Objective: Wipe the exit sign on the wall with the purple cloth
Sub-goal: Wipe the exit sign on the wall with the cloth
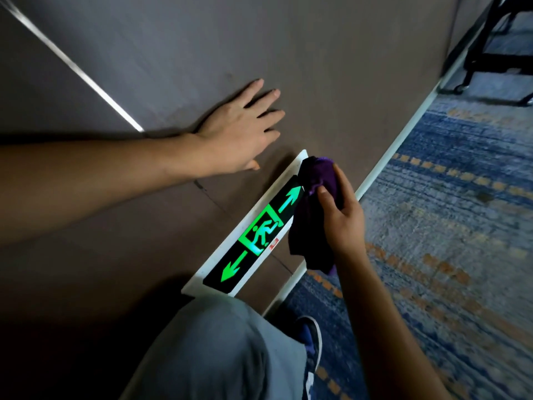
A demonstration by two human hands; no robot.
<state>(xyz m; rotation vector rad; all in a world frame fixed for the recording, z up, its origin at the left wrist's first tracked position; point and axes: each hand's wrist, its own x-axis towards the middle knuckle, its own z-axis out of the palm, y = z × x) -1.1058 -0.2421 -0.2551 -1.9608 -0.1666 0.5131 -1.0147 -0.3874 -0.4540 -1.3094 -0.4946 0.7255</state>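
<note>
The exit sign (pixel 253 235) is a long black panel in a white frame, set low on the brown wall, with a glowing green running figure and two green arrows. My right hand (pixel 337 215) grips the bunched purple cloth (pixel 314 180) and presses it against the sign's far end, covering that corner. Part of the cloth hangs down below my palm. My left hand (pixel 239 131) lies flat on the wall above the sign, fingers spread, holding nothing.
A white baseboard (pixel 403 134) runs along the foot of the wall beside a blue and orange patterned carpet (pixel 447 226). My bent knee in grey trousers (pixel 219 350) and a blue shoe (pixel 311 339) are close below the sign. A black wheeled stand (pixel 490 59) sits far right.
</note>
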